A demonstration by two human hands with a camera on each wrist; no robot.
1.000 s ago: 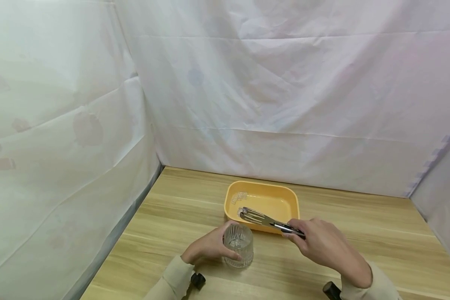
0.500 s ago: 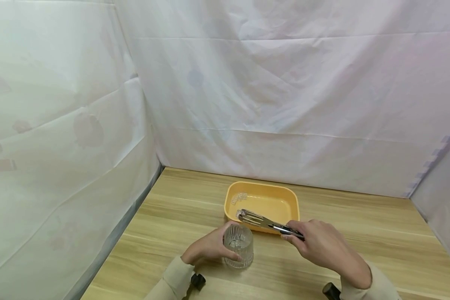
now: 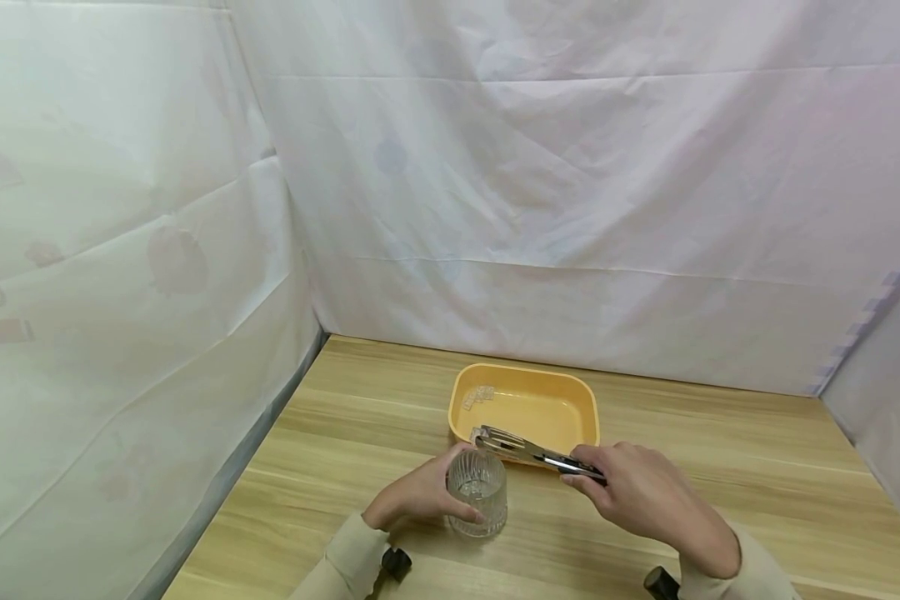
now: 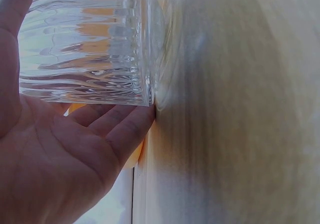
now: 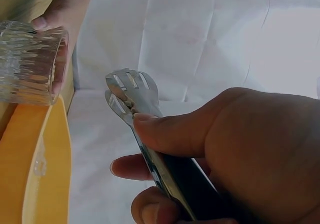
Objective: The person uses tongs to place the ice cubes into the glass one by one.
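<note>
My left hand (image 3: 420, 490) holds a clear ribbed drinking glass (image 3: 482, 504) upright on the wooden table, thumb on its near side. In the left wrist view, its fingers (image 4: 120, 129) reach round the glass close to the tabletop. My right hand (image 3: 641, 492) grips metal serving tongs (image 3: 528, 452) by their dark handles. A small clear cube (image 3: 477, 433) shows at the slotted tips, over the near left rim of a yellow tray (image 3: 547, 407). The tips are just behind the glass's mouth in the head view. Clear pieces lie inside the glass near its bottom.
Several clear cubes (image 3: 477, 397) lie in the tray's far left corner. The tray stands right behind the glass on the wooden table (image 3: 375, 400). White sheets (image 3: 540, 208) hang behind and at both sides of the table.
The tongs have come toward me and slightly left, from inside the tray to its near rim, with the clear cube moving along at their tips. The left hand and glass stay put.
</note>
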